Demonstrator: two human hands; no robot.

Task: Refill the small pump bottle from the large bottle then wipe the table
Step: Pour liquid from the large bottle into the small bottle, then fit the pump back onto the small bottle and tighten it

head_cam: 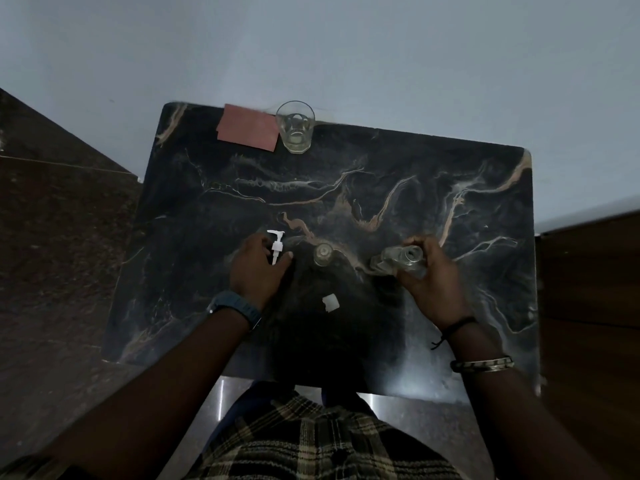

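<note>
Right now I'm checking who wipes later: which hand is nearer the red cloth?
Left. The left hand, holding the pump head, sits below the red cloth; the right hand, gripping the large bottle, is farther right.

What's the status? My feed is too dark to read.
Left hand holds pump head. Right hand grips large bottle, uncapped. Small bottle open between them. White cap lies loose nearby.

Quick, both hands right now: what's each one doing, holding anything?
Left hand: closed on the white pump head, just above the table.
Right hand: closed around the large clear bottle, cap off.
</note>
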